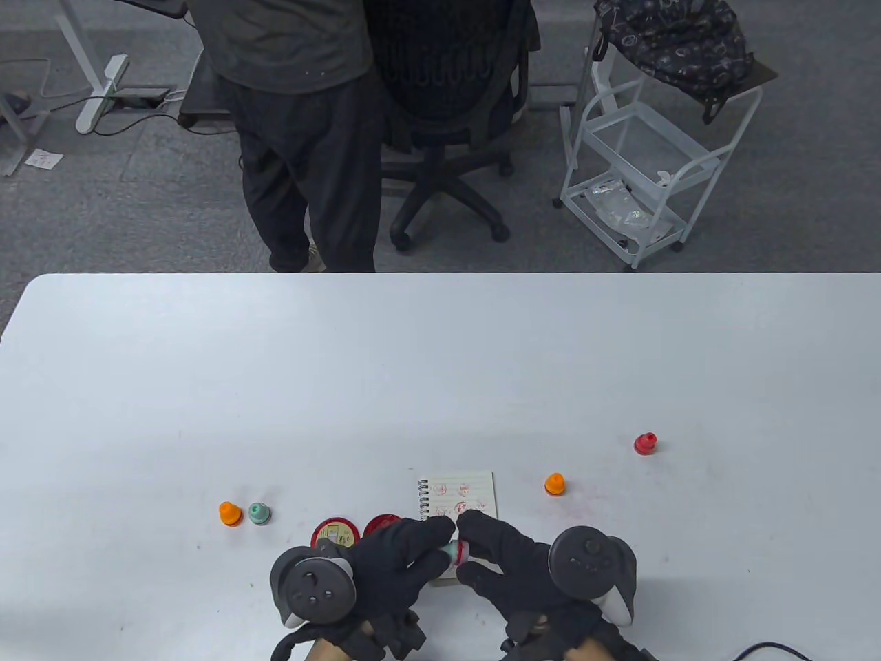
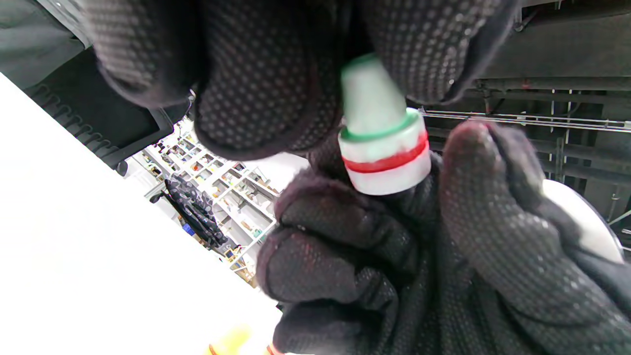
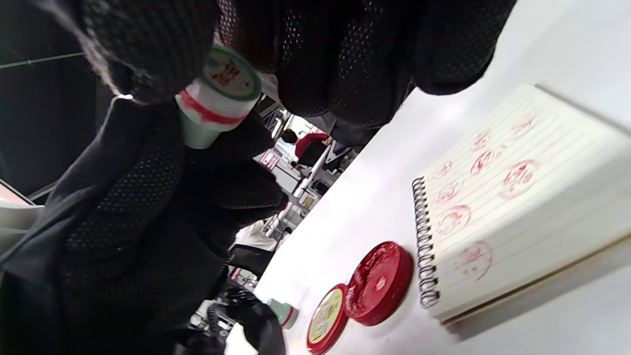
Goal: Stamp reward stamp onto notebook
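A small white stamp (image 1: 457,551) with a green top and a red band is held between both hands, just above the near edge of the spiral notebook (image 1: 460,490). My left hand (image 1: 428,545) pinches its narrow handle, seen close in the left wrist view (image 2: 382,143). My right hand (image 1: 482,547) holds its wide end. In the right wrist view the stamp's (image 3: 217,98) face shows, red-inked and tilted away from the page. The open notebook page (image 3: 517,207) carries several red stamp marks.
A red ink pad (image 1: 382,525) and its lid (image 1: 335,532) lie left of the notebook, also shown in the right wrist view (image 3: 379,281). An orange stamp (image 1: 230,513) and a green stamp (image 1: 259,513) stand at the left. Another orange stamp (image 1: 555,484) and a red stamp (image 1: 645,443) stand at the right.
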{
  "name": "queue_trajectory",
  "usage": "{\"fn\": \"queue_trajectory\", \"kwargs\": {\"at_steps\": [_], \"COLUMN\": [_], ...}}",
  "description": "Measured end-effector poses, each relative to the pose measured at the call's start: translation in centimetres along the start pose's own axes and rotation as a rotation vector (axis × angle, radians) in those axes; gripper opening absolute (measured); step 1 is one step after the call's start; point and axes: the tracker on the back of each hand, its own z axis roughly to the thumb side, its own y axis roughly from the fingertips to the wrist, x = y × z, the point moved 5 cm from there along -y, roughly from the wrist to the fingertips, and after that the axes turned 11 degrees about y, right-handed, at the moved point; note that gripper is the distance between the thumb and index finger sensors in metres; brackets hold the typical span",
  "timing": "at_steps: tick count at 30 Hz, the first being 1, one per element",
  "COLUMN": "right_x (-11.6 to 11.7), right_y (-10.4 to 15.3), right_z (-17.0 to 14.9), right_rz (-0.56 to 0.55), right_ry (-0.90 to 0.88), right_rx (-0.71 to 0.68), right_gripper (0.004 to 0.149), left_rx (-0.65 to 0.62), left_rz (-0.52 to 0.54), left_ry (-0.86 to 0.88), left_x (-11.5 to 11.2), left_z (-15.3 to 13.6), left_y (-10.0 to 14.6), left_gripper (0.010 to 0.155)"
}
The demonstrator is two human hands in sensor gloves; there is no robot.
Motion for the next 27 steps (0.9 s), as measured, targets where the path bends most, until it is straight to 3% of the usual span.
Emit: {"fn": "queue_trajectory", "kwargs": {"at_steps": [6, 14, 22, 27], "right_x": [-1.5, -3.5, -4.8, -5.3], "right_y": [0.5, 0.8, 1.0, 0.9], "right_z": [0.0, -0.5, -1.1, -1.7], "right_rz": [-0.07, -0.146, -0.185, -0.191], "right_ry": [0.126, 0.235, 0.291, 0.326], "right_rx": [-0.03, -0.045, -0.031, -0.012], "right_gripper": [0.065, 0.062, 0.06, 0.06], "left_rx": [0.036, 0.125, 0.376, 0.481], "left_rz": [-0.004, -0.035, -0.257, -0.285], "left_ry": [-0.128, -0.446, -0.851, -0.899], "left_x": [3.3, 7.2, 8.4, 9.2], "left_z": [-0.5, -1.4, -4.3, -5.9], "left_y": [0.1, 0.9, 2.0, 2.7], "left_gripper": [0.049, 0.049, 0.048, 0.048]}}
